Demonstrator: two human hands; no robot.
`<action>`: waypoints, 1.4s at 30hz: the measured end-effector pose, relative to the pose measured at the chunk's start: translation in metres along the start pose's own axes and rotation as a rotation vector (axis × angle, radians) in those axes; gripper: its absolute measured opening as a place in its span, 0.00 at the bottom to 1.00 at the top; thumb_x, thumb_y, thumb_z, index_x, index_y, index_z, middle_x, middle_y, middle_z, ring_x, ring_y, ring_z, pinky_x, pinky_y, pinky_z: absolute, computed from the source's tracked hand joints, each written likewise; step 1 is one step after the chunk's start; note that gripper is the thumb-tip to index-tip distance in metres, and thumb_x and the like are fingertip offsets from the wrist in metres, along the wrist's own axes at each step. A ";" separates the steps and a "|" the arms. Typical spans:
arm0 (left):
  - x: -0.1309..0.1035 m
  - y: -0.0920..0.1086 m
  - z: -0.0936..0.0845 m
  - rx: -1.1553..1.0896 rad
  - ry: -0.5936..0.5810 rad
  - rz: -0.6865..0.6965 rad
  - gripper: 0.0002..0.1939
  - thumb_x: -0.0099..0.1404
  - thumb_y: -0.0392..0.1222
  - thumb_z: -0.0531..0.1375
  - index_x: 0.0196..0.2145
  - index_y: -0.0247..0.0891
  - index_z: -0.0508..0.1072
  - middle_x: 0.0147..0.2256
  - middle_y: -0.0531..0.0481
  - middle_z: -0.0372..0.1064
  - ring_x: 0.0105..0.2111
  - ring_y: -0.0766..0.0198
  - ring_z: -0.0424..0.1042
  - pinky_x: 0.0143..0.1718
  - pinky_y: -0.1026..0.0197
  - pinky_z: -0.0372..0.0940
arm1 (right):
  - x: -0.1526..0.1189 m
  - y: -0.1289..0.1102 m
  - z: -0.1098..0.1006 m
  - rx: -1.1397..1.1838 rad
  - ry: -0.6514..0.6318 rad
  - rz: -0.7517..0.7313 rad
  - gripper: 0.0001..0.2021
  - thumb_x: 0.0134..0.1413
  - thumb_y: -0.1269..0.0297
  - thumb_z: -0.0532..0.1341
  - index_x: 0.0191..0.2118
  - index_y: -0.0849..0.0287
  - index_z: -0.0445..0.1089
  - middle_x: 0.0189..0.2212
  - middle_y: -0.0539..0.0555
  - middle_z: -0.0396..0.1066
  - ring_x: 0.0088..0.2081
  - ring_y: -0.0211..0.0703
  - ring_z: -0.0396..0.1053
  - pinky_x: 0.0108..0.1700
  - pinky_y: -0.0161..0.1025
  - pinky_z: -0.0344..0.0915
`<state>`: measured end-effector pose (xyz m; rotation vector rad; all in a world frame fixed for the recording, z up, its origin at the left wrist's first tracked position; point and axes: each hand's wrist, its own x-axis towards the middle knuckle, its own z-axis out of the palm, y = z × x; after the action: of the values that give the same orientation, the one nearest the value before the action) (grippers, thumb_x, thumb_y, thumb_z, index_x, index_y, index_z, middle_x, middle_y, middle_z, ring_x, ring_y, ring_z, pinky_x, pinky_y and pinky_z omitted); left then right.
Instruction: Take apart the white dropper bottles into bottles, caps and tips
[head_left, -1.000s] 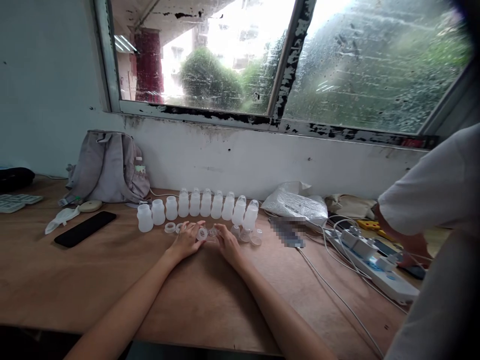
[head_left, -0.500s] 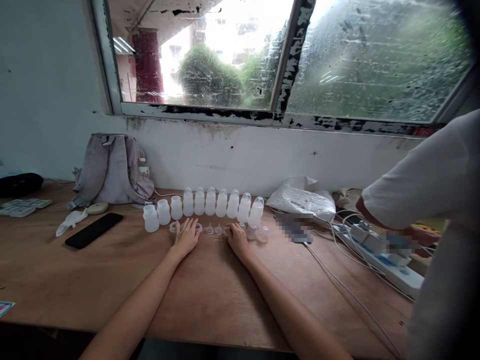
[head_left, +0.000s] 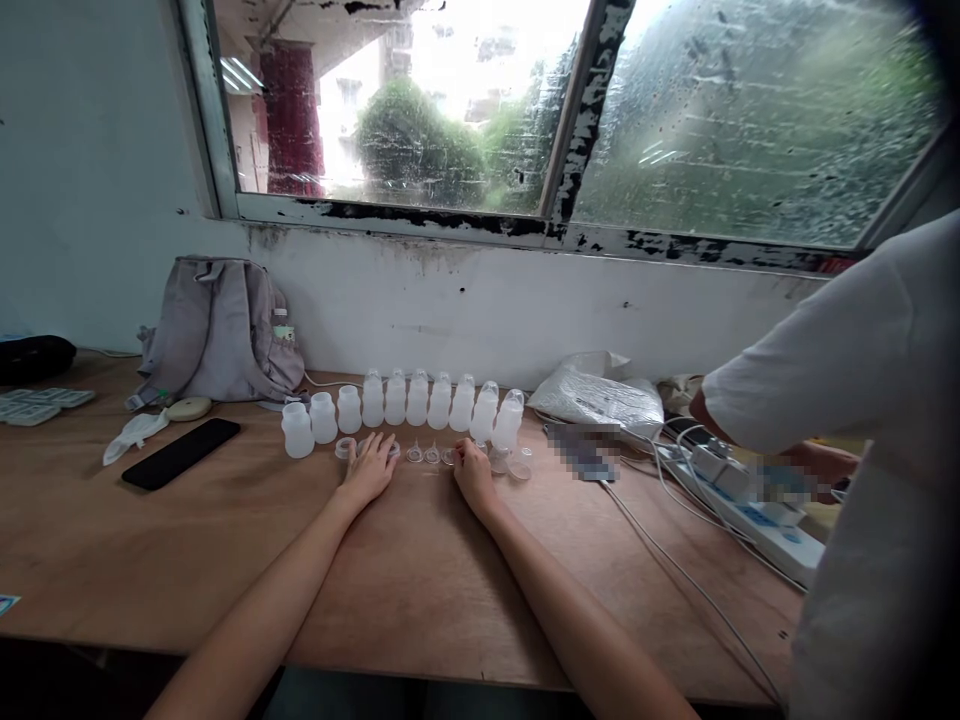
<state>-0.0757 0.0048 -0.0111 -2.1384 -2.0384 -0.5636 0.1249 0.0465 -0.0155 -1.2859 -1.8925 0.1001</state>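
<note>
Several translucent white bottles stand in a curved row near the wall; the leftmost bottle (head_left: 298, 432) and two beside it have no tops, the others wear clear domed caps. My left hand (head_left: 370, 468) lies spread over clear rings, one ring (head_left: 344, 448) showing at its left. Small clear nipple-shaped pieces (head_left: 432, 453) sit in a line between my hands. My right hand (head_left: 473, 470) rests at the right end of that line with its fingers curled; whatever they hold is hidden. Clear domed pieces (head_left: 519, 464) lie to its right.
A grey backpack (head_left: 217, 330), a black phone (head_left: 182, 453) and a crumpled white wrapper (head_left: 135, 436) are at left. On the right are a silvery plastic package (head_left: 600, 395), cables and a power strip (head_left: 795, 545), where another person's arm (head_left: 825, 350) reaches in.
The view has shifted slightly. The other person's arm and body have moved a little to the left. My hands stay in nearly the same places among the pieces.
</note>
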 end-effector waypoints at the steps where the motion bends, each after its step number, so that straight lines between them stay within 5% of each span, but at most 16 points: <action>1: 0.000 0.000 0.000 0.000 -0.001 0.001 0.23 0.62 0.46 0.42 0.54 0.40 0.55 0.54 0.44 0.54 0.55 0.54 0.49 0.53 0.42 0.39 | 0.000 -0.001 0.000 -0.016 -0.003 0.006 0.08 0.50 0.73 0.48 0.31 0.62 0.63 0.28 0.55 0.68 0.32 0.41 0.65 0.33 0.34 0.58; 12: -0.002 0.001 0.000 -0.018 0.024 0.010 0.25 0.63 0.49 0.41 0.56 0.40 0.53 0.56 0.43 0.51 0.57 0.54 0.46 0.53 0.39 0.38 | -0.002 -0.017 -0.006 -0.133 -0.117 0.070 0.13 0.51 0.75 0.47 0.40 0.64 0.63 0.35 0.59 0.68 0.37 0.43 0.66 0.36 0.35 0.58; 17: 0.000 0.005 -0.009 -0.016 0.179 0.054 0.25 0.63 0.48 0.43 0.56 0.39 0.50 0.56 0.43 0.50 0.57 0.55 0.47 0.55 0.43 0.38 | -0.006 -0.017 -0.007 -0.095 -0.110 0.030 0.19 0.48 0.76 0.48 0.48 0.66 0.58 0.39 0.61 0.66 0.39 0.44 0.65 0.39 0.37 0.60; 23: 0.038 -0.001 -0.044 0.033 0.479 -0.010 0.26 0.61 0.44 0.45 0.56 0.34 0.50 0.58 0.39 0.45 0.58 0.53 0.43 0.56 0.46 0.33 | -0.009 -0.011 -0.005 -0.017 -0.048 0.003 0.22 0.46 0.75 0.48 0.50 0.65 0.54 0.34 0.59 0.67 0.33 0.43 0.66 0.35 0.38 0.62; 27: 0.072 -0.011 -0.062 0.115 0.498 -0.066 0.26 0.60 0.45 0.47 0.55 0.34 0.53 0.58 0.37 0.44 0.58 0.50 0.40 0.54 0.41 0.32 | -0.010 -0.007 -0.003 0.034 -0.016 -0.021 0.20 0.45 0.75 0.48 0.48 0.64 0.55 0.30 0.56 0.66 0.31 0.42 0.65 0.34 0.37 0.62; 30: 0.084 -0.014 -0.064 0.146 0.462 -0.071 0.21 0.60 0.46 0.48 0.48 0.35 0.62 0.53 0.38 0.55 0.57 0.49 0.44 0.53 0.41 0.33 | -0.010 -0.007 -0.003 0.106 -0.008 -0.059 0.19 0.44 0.75 0.48 0.46 0.63 0.57 0.29 0.54 0.66 0.30 0.40 0.65 0.34 0.36 0.62; 34: 0.077 -0.011 -0.066 0.085 0.484 -0.023 0.16 0.61 0.46 0.47 0.43 0.36 0.64 0.39 0.42 0.68 0.49 0.53 0.57 0.54 0.46 0.37 | -0.011 -0.010 -0.006 0.176 0.005 -0.088 0.16 0.45 0.74 0.48 0.44 0.63 0.59 0.27 0.53 0.64 0.29 0.38 0.64 0.33 0.35 0.62; 42: 0.024 0.024 -0.076 -0.308 0.844 0.101 0.15 0.61 0.44 0.48 0.44 0.34 0.59 0.41 0.42 0.62 0.43 0.58 0.61 0.47 0.54 0.54 | -0.013 -0.027 -0.017 0.283 0.070 -0.108 0.14 0.50 0.70 0.47 0.43 0.62 0.61 0.33 0.56 0.65 0.33 0.40 0.65 0.37 0.37 0.63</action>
<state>-0.0647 -0.0007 0.0713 -1.6562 -1.4193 -1.5191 0.1186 0.0167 0.0009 -0.9822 -1.8095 0.2538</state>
